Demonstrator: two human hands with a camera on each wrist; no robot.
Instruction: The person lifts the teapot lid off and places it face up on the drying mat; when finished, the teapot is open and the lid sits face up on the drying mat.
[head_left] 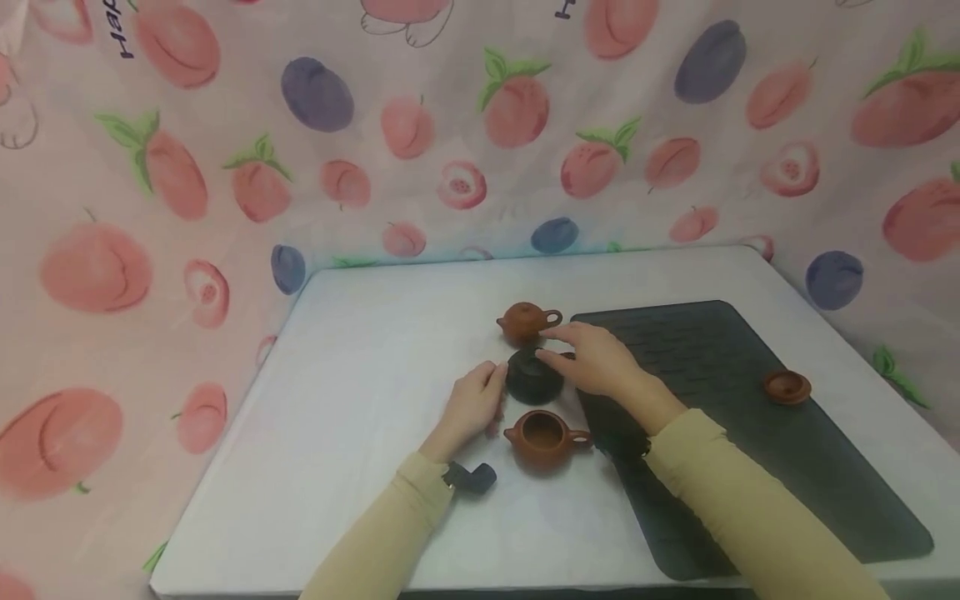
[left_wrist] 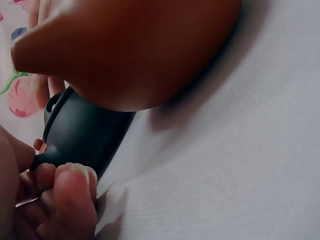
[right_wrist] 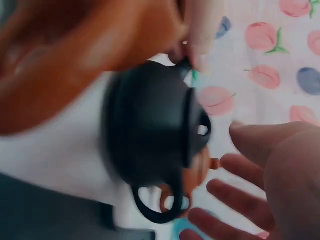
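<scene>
A black teapot [head_left: 529, 385] with its lid on stands mid-table between the hands. At its spout, my left hand [head_left: 471, 405] pinches with thumb and curled fingertips, seen close in the left wrist view. My right hand [head_left: 596, 358] is over the handle side, thumb and fingers spread; the right wrist view shows a gap between them and the lid's looped knob [right_wrist: 204, 126]. Nearer the body sits a brown clay teapot [head_left: 538, 458] without a lid. Behind the black one is a second brown teapot [head_left: 521, 325], its lid on.
A dark slatted tea tray [head_left: 750, 492] covers the table's right side, partly under my right forearm. On it, near the right edge, lies a small brown lid [head_left: 787, 387]. The white tabletop [head_left: 315, 450] stretches to the left, with a fruit-patterned cloth [head_left: 450, 108] behind.
</scene>
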